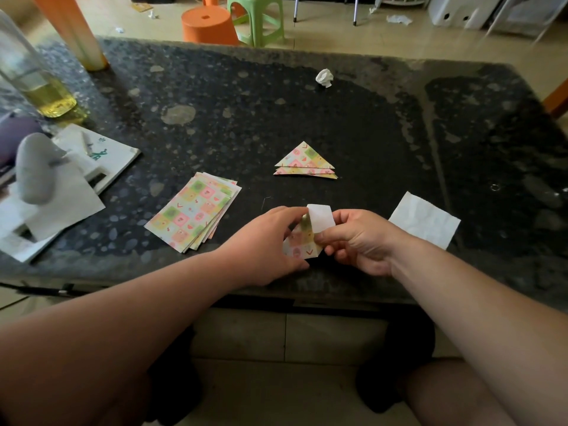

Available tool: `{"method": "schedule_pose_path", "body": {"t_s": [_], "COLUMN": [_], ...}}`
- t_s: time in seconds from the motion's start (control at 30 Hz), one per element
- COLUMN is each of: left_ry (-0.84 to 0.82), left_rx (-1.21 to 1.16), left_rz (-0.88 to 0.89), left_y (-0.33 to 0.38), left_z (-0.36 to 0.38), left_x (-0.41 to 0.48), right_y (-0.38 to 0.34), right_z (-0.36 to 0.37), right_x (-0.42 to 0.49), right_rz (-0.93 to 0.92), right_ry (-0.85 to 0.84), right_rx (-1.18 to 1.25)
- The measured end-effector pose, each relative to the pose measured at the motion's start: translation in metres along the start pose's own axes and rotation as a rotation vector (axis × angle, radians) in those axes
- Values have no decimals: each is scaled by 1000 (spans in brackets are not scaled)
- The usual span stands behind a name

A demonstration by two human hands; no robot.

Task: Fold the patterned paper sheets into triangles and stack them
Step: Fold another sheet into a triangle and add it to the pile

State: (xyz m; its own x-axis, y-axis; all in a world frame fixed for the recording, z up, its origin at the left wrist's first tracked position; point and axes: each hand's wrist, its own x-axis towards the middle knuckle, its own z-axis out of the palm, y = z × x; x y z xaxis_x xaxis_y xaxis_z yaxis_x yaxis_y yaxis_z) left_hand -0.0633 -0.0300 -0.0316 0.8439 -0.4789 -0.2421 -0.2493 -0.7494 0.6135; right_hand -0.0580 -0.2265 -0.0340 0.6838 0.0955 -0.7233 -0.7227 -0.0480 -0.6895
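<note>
Viewing from the head camera: the patterned sheet point(299, 242) sits half-folded between both hands at the near tabletop point(368, 133) edge. The right hand point(359, 241) pinches its upturned white flap; the left hand point(270, 244) grips the opposite side. The triangle stack point(304, 162) lies straight ahead, about equally near both; the unfolded pile point(195, 210) lies left.

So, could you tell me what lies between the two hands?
Head view: a partly folded patterned sheet, pinched by the left hand and right hand.

Lived-in home: plastic stools point(233, 20), tiled floor point(338, 35), cluttered stone table point(246, 96).
</note>
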Motion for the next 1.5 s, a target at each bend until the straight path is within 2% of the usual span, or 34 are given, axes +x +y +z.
{"method": "schedule_pose_path", "body": {"t_s": [0.2,0.43,0.67,0.8,0.9,1.0,1.1,1.23,1.33,1.43,1.5], "left_ry": [4,71,118,118,50,50,89,123,133,164,189], "left_rx": [19,-49,-168,-242,-94,158,144,150,146,44,-107], "left_rz": [21,-3,-181,-310,-324,-226,-194,-170,-146,-145,-157], "left_y": [-1,1,-6,-8,-9,-11,-17,-20,-18,-16,-13], "left_z": [3,0,-1,-3,-3,2,4,7,8,7,3], "left_x": [1,0,6,16,19,19,22,23,24,26,26], "right_y": [0,1,-1,-1,0,1,2,2,0,-4,-6], "right_z": [-1,2,3,3,4,5,5,3,2,-2,-5], "right_x": [1,3,3,2,3,3,2,6,8,6,6], "right_rz": [-23,-28,-50,-129,-181,-229,-307,-368,-386,-380,-381], "right_ry": [-4,88,222,220,171,151,223,291,269,202,167], "right_rx": [-20,-97,-290,-476,-639,-760,-843,-859,-848,-715,-558]}}
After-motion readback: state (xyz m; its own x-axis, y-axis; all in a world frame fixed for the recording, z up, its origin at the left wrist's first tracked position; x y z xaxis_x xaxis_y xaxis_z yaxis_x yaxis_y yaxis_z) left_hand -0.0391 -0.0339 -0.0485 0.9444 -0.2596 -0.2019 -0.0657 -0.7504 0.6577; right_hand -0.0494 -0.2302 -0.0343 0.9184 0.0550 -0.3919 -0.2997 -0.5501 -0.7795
